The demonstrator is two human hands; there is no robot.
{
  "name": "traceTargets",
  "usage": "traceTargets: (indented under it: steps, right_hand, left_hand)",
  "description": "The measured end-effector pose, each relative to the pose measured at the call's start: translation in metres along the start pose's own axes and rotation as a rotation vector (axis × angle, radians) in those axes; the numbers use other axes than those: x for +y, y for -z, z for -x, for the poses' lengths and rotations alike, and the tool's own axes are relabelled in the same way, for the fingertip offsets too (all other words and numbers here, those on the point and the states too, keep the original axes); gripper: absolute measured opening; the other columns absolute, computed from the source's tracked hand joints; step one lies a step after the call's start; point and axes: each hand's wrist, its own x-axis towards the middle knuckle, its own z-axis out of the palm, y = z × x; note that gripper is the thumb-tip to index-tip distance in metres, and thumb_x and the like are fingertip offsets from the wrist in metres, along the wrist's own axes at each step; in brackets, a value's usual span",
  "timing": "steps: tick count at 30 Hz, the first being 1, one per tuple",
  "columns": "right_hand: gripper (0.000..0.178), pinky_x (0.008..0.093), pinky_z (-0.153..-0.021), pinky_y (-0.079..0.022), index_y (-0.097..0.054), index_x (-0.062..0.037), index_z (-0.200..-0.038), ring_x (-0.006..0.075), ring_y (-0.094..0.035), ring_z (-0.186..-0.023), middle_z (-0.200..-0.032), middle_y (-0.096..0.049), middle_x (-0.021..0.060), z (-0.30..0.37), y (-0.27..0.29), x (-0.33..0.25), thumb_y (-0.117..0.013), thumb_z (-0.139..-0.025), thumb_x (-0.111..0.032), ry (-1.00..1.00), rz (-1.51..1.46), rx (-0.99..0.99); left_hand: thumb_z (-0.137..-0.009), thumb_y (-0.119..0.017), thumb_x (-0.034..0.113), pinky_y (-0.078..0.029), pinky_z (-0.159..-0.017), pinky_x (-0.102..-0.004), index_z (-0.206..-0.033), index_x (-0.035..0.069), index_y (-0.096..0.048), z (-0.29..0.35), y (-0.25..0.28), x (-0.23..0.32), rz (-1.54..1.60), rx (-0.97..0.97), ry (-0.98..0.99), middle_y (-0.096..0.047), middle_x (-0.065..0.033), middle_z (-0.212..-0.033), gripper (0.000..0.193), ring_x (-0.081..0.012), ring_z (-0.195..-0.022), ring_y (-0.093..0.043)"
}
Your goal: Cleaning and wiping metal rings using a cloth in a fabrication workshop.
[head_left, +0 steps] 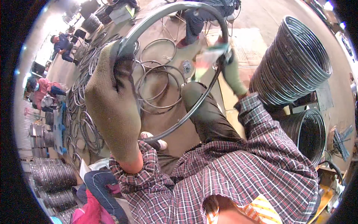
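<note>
A grey metal wheel rim (pixel 182 120) stands up in front of me, above my lap. My left hand (pixel 113 97), in a brownish knitted glove, is closed round its left side. At the rim's right side is my right hand (pixel 232 71), in a light green glove and blurred. It grips a limp, pale piece with red and green patches (pixel 207 61), perhaps a rag, against the rim. Motion smears that piece, and most of the right fingers are hidden behind the rim.
Tall stacks of rims (pixel 292 63) stand at my right, another stack (pixel 304 130) below. Loose rims (pixel 156 86) lie on the floor ahead, with a long heap (pixel 80 84) to the left. Cardboard (pixel 246 44) lies beyond my knee. Several people work nearby, one seated person (pixel 203 18) ahead.
</note>
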Motion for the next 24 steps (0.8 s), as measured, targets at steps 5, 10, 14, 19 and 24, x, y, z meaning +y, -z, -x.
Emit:
traceTargets:
  steps: [5,10,14,19,24]
  right_hand:
    - [0.044,0.0310,-0.100,-0.039,-0.048,-0.0036,-0.126,0.0154,-0.052,-0.111,-0.120,-0.056,0.0072,0.065,-0.004,0.023,-0.034,-0.102,-0.037,-0.215,0.400,-0.070]
    - [0.044,0.0348,-0.095,-0.045,-0.048,-0.0025,-0.128,0.0202,-0.055,-0.109,-0.120,-0.057,0.0090,0.045,0.019,0.016,-0.035,-0.102,-0.035,-0.016,0.214,-0.056]
    - [0.041,0.0393,-0.098,-0.047,-0.045,-0.0022,-0.132,0.0236,-0.057,-0.111,-0.121,-0.057,0.0128,0.021,0.016,-0.009,-0.036,-0.100,-0.026,0.039,-0.265,0.250]
    - [0.036,0.0354,-0.097,-0.044,-0.043,-0.0001,-0.131,0.0218,-0.055,-0.109,-0.122,-0.055,0.0105,0.010,-0.045,-0.057,-0.038,-0.099,-0.016,0.579,0.521,0.210]
    - [0.033,0.0353,-0.099,-0.042,-0.047,0.0020,-0.126,0.0221,-0.054,-0.112,-0.122,-0.056,0.0144,-0.006,-0.048,-0.082,-0.043,-0.094,-0.007,0.529,0.188,0.137]
  left_hand:
    - [-0.086,-0.052,-0.001,-0.049,-0.075,-0.0410,-0.115,0.000,-0.059,0.008,-0.004,-0.018,-0.023,-0.030,0.104,-0.063,-0.0253,-0.099,0.031,-0.0367,-0.089,-0.065]
    - [-0.087,-0.050,-0.001,-0.047,-0.088,-0.0348,-0.118,0.000,-0.058,0.021,0.003,-0.030,0.069,0.012,0.249,-0.064,-0.0205,-0.108,0.032,-0.0264,-0.100,-0.064]
    - [-0.085,-0.049,-0.005,-0.046,-0.090,-0.0337,-0.121,0.001,-0.057,0.031,0.009,-0.041,0.220,0.021,0.326,-0.064,-0.0193,-0.109,0.037,-0.0240,-0.100,-0.064]
    - [-0.088,-0.048,-0.004,-0.047,-0.083,-0.0330,-0.115,-0.001,-0.057,0.034,0.004,-0.024,0.340,-0.014,0.355,-0.067,-0.0159,-0.102,0.028,-0.0226,-0.094,-0.064]
    - [-0.092,-0.054,0.006,-0.045,-0.063,-0.0232,-0.109,0.001,-0.061,0.065,-0.008,-0.054,0.593,0.004,0.576,-0.061,-0.0008,-0.082,0.019,-0.0086,-0.070,-0.054]
